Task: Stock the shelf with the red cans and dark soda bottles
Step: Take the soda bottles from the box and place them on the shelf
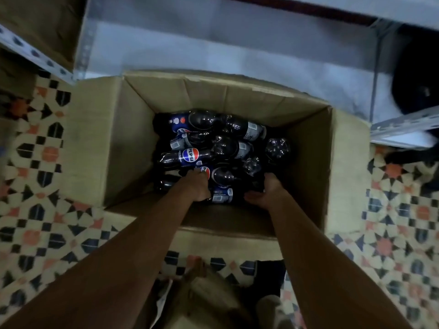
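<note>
Item 1, shelf (237,43): grey metal unit w/ pale boards, directly beyond the box's far wall; the board in view carries no stock; perforated uprights at either end.

Item 2, floor (42,210): patterned tile, navy/orange/cream, around the box on left, right and near sides.

Item 3, cardboard box (95,143): the landmark; large, brown, flaps folded out, standing on the floor just short of the shelf.

Item 4, dark soda bottles (190,157): approx. a dozen, heaped lying down in the box bottom, blue Pepsi labels, some caps and bases up; no red cans seen anywhere in or round the box.

Item 5, left hand (197,186): inside the box, near-left part of the heap; fingers curled over a bottle (221,174) lying there, apparently gripping it.

Item 6, right hand (266,191): inside the box, near-right part of the heap; palm turned inward against dark bottles; fingers lost in shadow, so can't tell if they grip anything.

Step in hand, by judgement: pick-up of bottles from the box; none shelved yet in view. Next move calls for: firm hold on each bottle; lift clear over the box's far wall w/o snagging the flap; stand bottles upright on the shelf board beyond; heap may shift as bottles come out.
</note>
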